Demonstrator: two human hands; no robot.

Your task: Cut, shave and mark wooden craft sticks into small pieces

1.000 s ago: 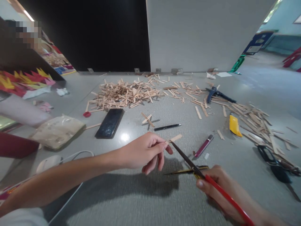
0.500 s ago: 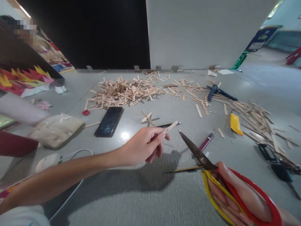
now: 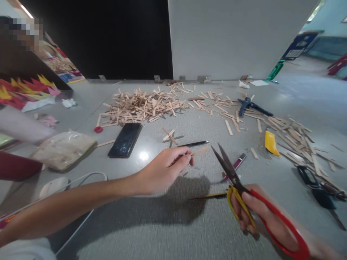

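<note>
My left hand [image 3: 165, 168] pinches a thin wooden craft stick [image 3: 202, 149] between thumb and fingers. The stick points right and is smeared by motion. My right hand [image 3: 261, 204] grips large scissors [image 3: 230, 171] with one red and one yellow handle, fingers through the loops. Their blades are parted and point up and left, with the tips just right of the stick and apart from it. On the table behind the left hand lies a dark pen [image 3: 196, 143]. Two crossed sticks [image 3: 169, 135] are just beyond. Beneath the scissors lie a purple marker-like object [image 3: 238, 163] and a thin brush-like stick [image 3: 210, 196].
A heap of craft sticks [image 3: 143, 106] covers the table's back middle, and more sticks [image 3: 300, 141] lie right. Also around are a phone [image 3: 125, 140], a plastic bag [image 3: 67, 148], dark blue pliers-like tool [image 3: 249, 105], yellow cutter [image 3: 271, 142], keys [image 3: 322, 193] and a white cable [image 3: 86, 216].
The scissor blades have parted, and the scissors have shifted slightly left and up. The stick in my left hand has swung lower at its far end. My left hand has moved slightly.
</note>
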